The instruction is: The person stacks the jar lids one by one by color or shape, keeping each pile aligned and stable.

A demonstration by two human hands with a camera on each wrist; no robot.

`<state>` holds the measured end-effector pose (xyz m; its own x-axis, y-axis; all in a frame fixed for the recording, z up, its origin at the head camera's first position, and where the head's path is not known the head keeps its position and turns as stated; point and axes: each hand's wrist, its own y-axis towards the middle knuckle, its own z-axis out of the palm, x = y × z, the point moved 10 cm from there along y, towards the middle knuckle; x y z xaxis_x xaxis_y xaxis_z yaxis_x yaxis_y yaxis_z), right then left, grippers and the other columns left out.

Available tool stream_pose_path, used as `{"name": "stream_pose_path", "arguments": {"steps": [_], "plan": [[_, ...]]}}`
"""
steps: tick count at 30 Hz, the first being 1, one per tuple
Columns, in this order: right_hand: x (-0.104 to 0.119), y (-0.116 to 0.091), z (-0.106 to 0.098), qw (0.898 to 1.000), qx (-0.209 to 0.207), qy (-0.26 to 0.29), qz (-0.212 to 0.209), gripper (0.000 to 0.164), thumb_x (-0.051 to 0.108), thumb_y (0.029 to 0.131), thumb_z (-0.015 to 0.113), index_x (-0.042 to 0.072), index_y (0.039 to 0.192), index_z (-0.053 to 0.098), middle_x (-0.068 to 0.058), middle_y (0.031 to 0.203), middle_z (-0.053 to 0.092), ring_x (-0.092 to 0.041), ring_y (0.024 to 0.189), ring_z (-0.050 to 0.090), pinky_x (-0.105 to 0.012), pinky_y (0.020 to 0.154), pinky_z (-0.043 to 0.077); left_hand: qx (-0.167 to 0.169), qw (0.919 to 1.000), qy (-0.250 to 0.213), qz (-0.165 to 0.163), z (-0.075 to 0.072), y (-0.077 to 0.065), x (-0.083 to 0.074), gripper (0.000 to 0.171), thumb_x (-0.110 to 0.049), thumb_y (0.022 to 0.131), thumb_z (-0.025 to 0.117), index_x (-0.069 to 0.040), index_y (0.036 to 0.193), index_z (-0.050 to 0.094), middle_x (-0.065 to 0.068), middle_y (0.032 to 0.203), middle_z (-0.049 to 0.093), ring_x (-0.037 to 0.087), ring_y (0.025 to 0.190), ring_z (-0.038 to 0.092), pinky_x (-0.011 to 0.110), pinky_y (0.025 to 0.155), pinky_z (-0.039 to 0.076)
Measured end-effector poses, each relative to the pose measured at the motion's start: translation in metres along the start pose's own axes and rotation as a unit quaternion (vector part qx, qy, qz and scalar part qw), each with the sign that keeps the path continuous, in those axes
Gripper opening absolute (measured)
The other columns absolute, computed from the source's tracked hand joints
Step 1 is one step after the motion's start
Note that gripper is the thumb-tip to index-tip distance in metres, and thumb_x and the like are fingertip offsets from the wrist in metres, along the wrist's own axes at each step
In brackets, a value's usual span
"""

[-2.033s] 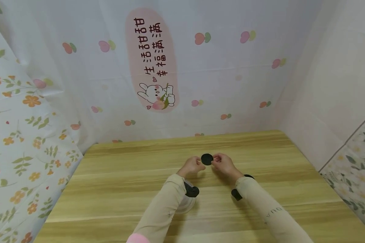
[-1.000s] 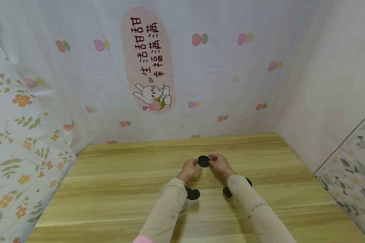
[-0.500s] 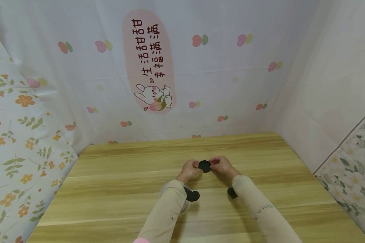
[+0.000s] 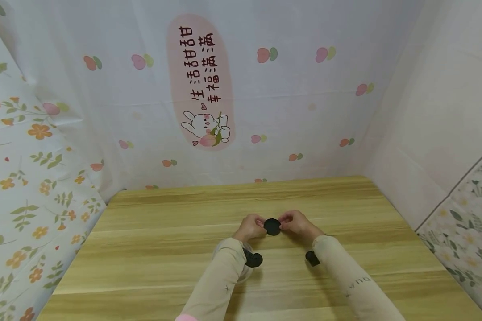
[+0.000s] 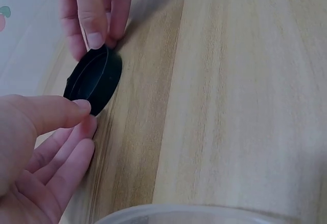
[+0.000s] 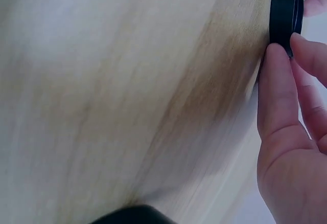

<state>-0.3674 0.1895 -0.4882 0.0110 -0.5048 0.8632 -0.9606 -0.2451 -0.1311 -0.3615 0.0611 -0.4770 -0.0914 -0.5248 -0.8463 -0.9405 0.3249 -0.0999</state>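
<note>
A round black lid (image 4: 272, 226) with a raised rim is held between both hands, close over the wooden table. In the left wrist view, the hollow side of the lid (image 5: 93, 80) shows and it stands tilted. My left hand (image 4: 251, 226) pinches its left edge, thumb on the rim and fingers behind. On the opposite edge, my right hand (image 4: 298, 224) pinches it between thumb and fingers, as the right wrist view also shows. Below my left forearm stands a clear round container (image 4: 246, 273), mostly hidden by the sleeve; its rim (image 5: 189, 209) shows in the left wrist view.
Black camera mounts sit at the left wrist (image 4: 253, 259) and the right wrist (image 4: 312, 257). The wooden table (image 4: 164, 232) runs back to a patterned cloth wall (image 4: 297, 107), with a flowered curtain (image 4: 36, 178) on the left.
The lid has come nearer to me along with both hands. Two seconds ago my left fingers were just short of its edge; now they pinch it.
</note>
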Motion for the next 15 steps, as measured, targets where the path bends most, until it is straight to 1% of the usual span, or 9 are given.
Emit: {"name": "stream_pose_path", "arguments": {"steps": [3,5,7,10,13,15], "plan": [[-0.0035,-0.0015,0.0024,1.000,0.010,0.019,0.016,0.020,-0.005,0.079,0.059,-0.013,0.098,0.056,-0.013,0.083,0.058,-0.015,0.074,0.055,-0.026,0.066,0.048,0.005,1.0000,-0.006,0.000,0.0007,0.0012,0.0041,0.025,0.007,0.072,0.064,0.008,0.097,0.061,0.016,0.084,0.061,0.020,0.073,0.056,0.025,0.063,0.046],[-0.0054,-0.0026,0.0037,0.999,0.017,0.030,0.025,0.020,-0.006,0.079,0.058,-0.013,0.098,0.056,-0.013,0.082,0.057,-0.014,0.072,0.054,-0.026,0.066,0.048,0.011,0.9996,-0.027,-0.003,0.0012,0.0003,0.0054,0.025,0.008,0.070,0.065,0.007,0.095,0.062,0.013,0.079,0.061,0.017,0.068,0.056,0.025,0.060,0.047],[-0.0050,-0.0038,0.0044,0.999,0.021,0.030,0.024,0.021,-0.006,0.078,0.059,-0.014,0.097,0.056,-0.012,0.082,0.058,-0.013,0.071,0.053,-0.026,0.065,0.047,0.019,0.9983,-0.055,-0.010,0.0022,-0.0006,0.0075,0.025,0.008,0.069,0.066,0.007,0.094,0.062,0.010,0.076,0.061,0.014,0.065,0.056,0.025,0.059,0.049],[-0.0046,-0.0049,0.0050,0.999,0.026,0.032,0.024,0.023,-0.006,0.078,0.059,-0.014,0.098,0.056,-0.011,0.083,0.058,-0.012,0.071,0.053,-0.026,0.066,0.048,0.028,0.9956,-0.085,-0.028,0.0038,-0.0026,0.0102,0.026,0.008,0.070,0.066,0.007,0.095,0.061,0.010,0.076,0.060,0.014,0.064,0.057,0.029,0.059,0.051],[-0.0058,-0.0059,0.0065,0.998,0.026,0.048,0.036,0.024,-0.007,0.079,0.058,-0.015,0.101,0.054,-0.012,0.084,0.058,-0.013,0.071,0.055,-0.028,0.065,0.049,0.027,0.9957,-0.083,-0.028,0.0034,-0.0039,0.0093,0.025,0.007,0.071,0.065,0.007,0.095,0.061,0.009,0.076,0.060,0.013,0.063,0.057,0.029,0.060,0.051],[-0.0075,-0.0066,0.0073,0.997,0.022,0.060,0.049,0.024,-0.008,0.080,0.056,-0.015,0.103,0.054,-0.012,0.083,0.057,-0.013,0.071,0.057,-0.028,0.065,0.050,0.022,0.9962,-0.081,-0.023,0.0026,-0.0052,0.0068,0.024,0.008,0.071,0.065,0.007,0.094,0.061,0.011,0.076,0.061,0.015,0.062,0.057,0.029,0.059,0.051]]}}
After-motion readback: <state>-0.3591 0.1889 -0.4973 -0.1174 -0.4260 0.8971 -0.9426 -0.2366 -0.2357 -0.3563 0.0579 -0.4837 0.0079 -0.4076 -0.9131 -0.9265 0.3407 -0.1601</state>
